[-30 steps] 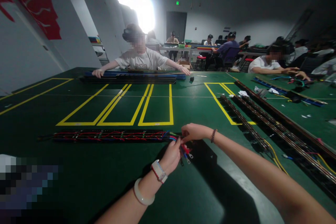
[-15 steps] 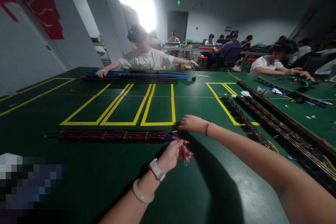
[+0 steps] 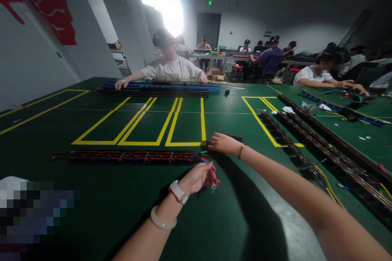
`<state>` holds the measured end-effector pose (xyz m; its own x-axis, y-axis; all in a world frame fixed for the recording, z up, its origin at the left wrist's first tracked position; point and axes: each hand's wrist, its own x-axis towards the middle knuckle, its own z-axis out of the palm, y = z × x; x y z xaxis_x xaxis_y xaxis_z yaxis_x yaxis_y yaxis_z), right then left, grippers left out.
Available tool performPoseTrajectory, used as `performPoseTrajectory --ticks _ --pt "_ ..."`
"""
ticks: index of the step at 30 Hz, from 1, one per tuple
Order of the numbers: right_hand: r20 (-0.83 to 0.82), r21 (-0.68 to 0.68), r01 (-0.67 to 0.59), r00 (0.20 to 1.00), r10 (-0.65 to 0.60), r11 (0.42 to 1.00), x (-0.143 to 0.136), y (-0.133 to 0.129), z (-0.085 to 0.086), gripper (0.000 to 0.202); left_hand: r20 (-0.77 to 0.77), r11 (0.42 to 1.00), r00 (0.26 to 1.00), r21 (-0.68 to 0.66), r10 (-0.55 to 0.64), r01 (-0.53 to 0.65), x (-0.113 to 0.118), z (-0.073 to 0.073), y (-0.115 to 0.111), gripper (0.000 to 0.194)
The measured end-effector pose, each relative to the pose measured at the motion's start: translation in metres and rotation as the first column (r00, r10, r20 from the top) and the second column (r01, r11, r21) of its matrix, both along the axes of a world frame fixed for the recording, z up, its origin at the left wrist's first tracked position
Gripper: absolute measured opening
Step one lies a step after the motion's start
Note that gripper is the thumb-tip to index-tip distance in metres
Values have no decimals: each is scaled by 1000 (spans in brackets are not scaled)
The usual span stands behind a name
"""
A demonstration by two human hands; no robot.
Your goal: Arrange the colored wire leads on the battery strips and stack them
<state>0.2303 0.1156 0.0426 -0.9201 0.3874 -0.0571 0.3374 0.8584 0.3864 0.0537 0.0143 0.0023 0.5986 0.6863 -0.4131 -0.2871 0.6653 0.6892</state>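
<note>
A long dark strip (image 3: pixel 134 157) lies crosswise in front of me, with red, blue and black wires running along it. From its right end comes a bunch of red and blue wires (image 3: pixel 211 176) tipped with metal ring terminals. My left hand (image 3: pixel 197 177) is closed around this bunch, the terminals hanging below the fingers. Just beyond that end, my right hand (image 3: pixel 225 145) is held low over the table with its fingers curled together. A green wire end (image 3: pixel 203 152) points toward its fingertips; whether they pinch it is hidden.
More wired strips (image 3: pixel 290 142) lie slanting on the right of the green table (image 3: pixel 122 208), with loose yellow wires and paper scraps. Yellow tape (image 3: pixel 147 143) marks rectangles. Across the table, a person (image 3: pixel 171 65) handles blue and black strips (image 3: pixel 159 89); another works at right.
My left hand has shifted slightly left with the wire bunch, and the terminals now sit closer together. My right hand has barely moved. The person opposite has drawn an outstretched arm back to the strips.
</note>
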Motion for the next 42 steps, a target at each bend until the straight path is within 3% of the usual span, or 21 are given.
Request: performPoseTrajectory --ticks 3,6,11,16,20,23,25,29,32,35,38,42 --pt "-212 -41 120 969 -126 992 10 -22 -5 23 24 998 998 -11 54 -54 5 2 -2 20" --pt "-404 -141 179 887 -222 974 17 -48 -13 27 26 998 998 -8 65 -65 7 3 -4 21" --pt "-531 -348 50 812 -241 936 19 -84 -28 36 135 999 991 -27 24 -21 4 1 -3 31" --pt "-612 -437 41 719 -330 899 12 -89 -35 34 143 999 990 -39 16 -11 5 -2 -3 36" --pt "-603 -465 212 635 -483 859 -9 -76 -13 40 19 998 998 -3 57 -57 9 -4 -7 28" --pt "-504 -424 382 654 -564 821 -39 -67 13 41 -36 998 999 52 38 -36 10 -3 -9 27" --pt "-434 -345 438 710 -555 830 -63 -63 25 37 -54 997 998 70 31 -27 8 -1 -10 26" --pt "-338 -202 426 815 -471 882 -107 -66 23 21 -16 990 990 35 141 -140 3 2 -14 20" --pt "-341 -170 402 833 -437 899 -118 -69 16 19 -9 979 979 16 203 -203 2 2 -15 20" --pt "-369 -225 360 828 -421 905 -100 -67 19 30 -27 991 993 62 118 -116 5 1 -13 18" --pt "-468 -308 268 793 -390 913 -61 -66 21 39 -52 997 998 71 24 -20 8 0 -9 27" --pt "-730 -374 222 529 -433 901 -11 -71 -5 39 -105 998 993 16 60 -59 9 1 -8 26"
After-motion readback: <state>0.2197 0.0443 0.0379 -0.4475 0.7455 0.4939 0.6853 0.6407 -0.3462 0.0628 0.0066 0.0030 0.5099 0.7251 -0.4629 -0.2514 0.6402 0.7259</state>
